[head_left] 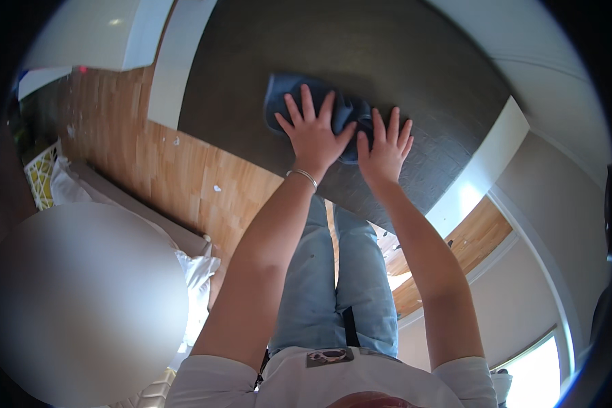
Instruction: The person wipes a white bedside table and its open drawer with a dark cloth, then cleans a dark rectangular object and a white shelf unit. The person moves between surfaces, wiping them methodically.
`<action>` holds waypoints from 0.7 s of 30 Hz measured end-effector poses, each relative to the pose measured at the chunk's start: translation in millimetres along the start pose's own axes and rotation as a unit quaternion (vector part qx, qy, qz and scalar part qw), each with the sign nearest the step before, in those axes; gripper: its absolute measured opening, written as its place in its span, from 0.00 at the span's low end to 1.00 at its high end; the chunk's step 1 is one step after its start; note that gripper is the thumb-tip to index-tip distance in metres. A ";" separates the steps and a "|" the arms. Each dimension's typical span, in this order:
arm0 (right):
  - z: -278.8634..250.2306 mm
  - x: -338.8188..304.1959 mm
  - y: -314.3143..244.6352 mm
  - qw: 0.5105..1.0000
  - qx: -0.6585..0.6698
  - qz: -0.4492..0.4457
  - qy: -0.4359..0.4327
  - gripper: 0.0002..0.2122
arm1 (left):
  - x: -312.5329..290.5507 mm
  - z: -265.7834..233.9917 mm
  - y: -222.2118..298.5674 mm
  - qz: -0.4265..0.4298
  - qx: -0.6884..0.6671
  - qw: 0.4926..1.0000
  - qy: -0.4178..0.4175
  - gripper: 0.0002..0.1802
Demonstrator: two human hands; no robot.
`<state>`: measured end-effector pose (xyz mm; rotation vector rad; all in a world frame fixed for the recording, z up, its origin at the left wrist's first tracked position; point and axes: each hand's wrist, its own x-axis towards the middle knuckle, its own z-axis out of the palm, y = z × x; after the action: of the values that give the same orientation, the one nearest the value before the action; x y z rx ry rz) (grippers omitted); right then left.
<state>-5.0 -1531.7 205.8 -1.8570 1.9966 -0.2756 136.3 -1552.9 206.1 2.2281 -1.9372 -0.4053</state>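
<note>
A dark blue cloth (pixel 347 112) lies bunched on a broad dark grey-brown tabletop (pixel 245 47). My left hand (pixel 315 139), with a bracelet at its wrist, rests on the cloth with its fingers spread wide. Beside it, my right hand (pixel 383 155) lies palm down at the cloth's right end, fingers apart, partly over the bare dark surface. Both arms reach forward, nearly straight. What the palms cover cannot be seen.
White strips (pixel 483 166) edge the dark top. Beyond its left side are a wood floor (pixel 115 129) with small pale scraps and a white cabinet (pixel 129 37). A low grey piece of furniture (pixel 132 200) and a lattice basket (pixel 42 175) stand at left.
</note>
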 end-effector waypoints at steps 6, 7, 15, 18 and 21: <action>16.5 -34.3 -36.2 0.990 -0.010 -0.101 -0.096 0.28 | -50.8 -16.5 -44.0 -0.127 0.016 0.991 -0.049 0.45; 15.6 -38.5 -36.8 0.988 -0.016 -0.102 -0.111 0.28 | -68.6 -14.5 -39.8 -0.118 0.013 0.991 -0.070 0.42; -2.4 -59.8 -16.2 0.977 -0.061 -0.159 -0.129 0.30 | -125.9 5.3 -14.3 -0.083 -0.035 0.987 -0.133 0.40; 3.3 -55.3 -30.3 0.974 -0.037 -0.189 -0.119 0.29 | -104.0 -0.1 -50.1 -0.105 -0.040 0.992 -0.062 0.42; 14.9 -42.0 -66.1 0.972 -0.017 -0.200 -0.125 0.29 | -73.5 -16.4 -95.5 -0.120 -0.021 0.992 -0.037 0.45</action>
<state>62.9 -1494.9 225.6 -2.1864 1.4638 -0.1097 222.4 -1467.2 200.7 2.4593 -1.6788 -0.5622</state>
